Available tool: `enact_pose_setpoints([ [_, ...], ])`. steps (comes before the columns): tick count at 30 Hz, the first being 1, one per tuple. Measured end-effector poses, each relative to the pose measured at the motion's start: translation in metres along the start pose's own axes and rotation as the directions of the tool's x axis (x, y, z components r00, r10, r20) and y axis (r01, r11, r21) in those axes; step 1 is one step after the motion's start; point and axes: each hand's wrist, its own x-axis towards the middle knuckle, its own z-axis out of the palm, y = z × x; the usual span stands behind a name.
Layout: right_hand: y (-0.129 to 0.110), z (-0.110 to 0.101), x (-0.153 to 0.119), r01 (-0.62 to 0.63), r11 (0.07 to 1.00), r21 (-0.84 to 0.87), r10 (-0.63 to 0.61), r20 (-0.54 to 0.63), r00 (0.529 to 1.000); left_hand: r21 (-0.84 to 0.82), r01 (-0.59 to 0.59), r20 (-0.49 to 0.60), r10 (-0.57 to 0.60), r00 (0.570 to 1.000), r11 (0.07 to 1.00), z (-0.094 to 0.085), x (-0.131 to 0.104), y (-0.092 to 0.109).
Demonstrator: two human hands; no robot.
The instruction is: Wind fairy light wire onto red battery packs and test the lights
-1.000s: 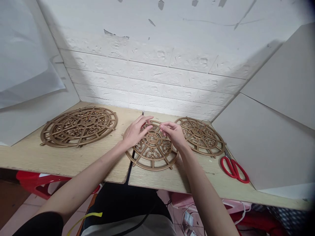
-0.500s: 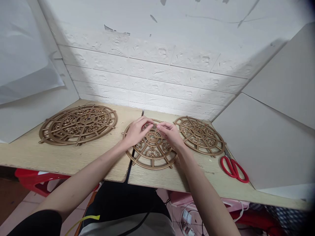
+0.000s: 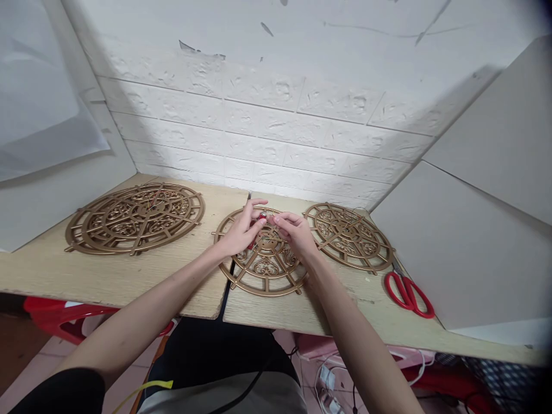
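A round gold openwork panel (image 3: 266,268) with scroll ornaments lies flat on the table below both hands. Above its far half, my left hand (image 3: 241,233) is closed around a small red tool (image 3: 262,216) with a bit of metal at its tip; my fingers cover most of it, and some red shows below the palm. My right hand (image 3: 297,233) faces it, thumb and forefinger pinched together close to the tip. Whatever sits in that pinch is too small to make out. Thin wires (image 3: 278,240) lie near the panel's hub.
Several similar gold panels (image 3: 134,251) are stacked on the left, with thin wires on top. Another gold panel (image 3: 348,233) lies at the right. Red-handled scissors (image 3: 407,293) rest near the right board (image 3: 487,247). A white brick-patterned wall (image 3: 267,135) closes off the back.
The red tool now shows in my left hand, where it was hidden before. The left fingers have lifted and spread somewhat; my right hand has hardly moved.
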Motion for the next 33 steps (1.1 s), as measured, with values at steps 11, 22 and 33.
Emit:
enact_pose_setpoints([
  [11, -0.004, -0.0006, -0.0019, 0.009, 0.994, -0.108, -0.01, -0.007, 1.0, -0.026, 0.022, 0.012, -0.022, 1.0, 0.999, -0.0006, 0.0001, -0.0044],
  [22, -0.0047, -0.0017, -0.0023, 0.021, 0.992, -0.122, -0.02, 0.013, 1.0, -0.015, 0.015, 0.011, -0.015, 1.0, 1.0, -0.0009, -0.0003, -0.0016],
  [33, -0.0032, -0.0028, -0.0029, 0.032, 0.993, -0.111, -0.029, 0.029, 0.999, 0.081, -0.004, 0.001, 0.004, 1.0, 0.997, -0.0014, -0.0003, 0.0033],
])
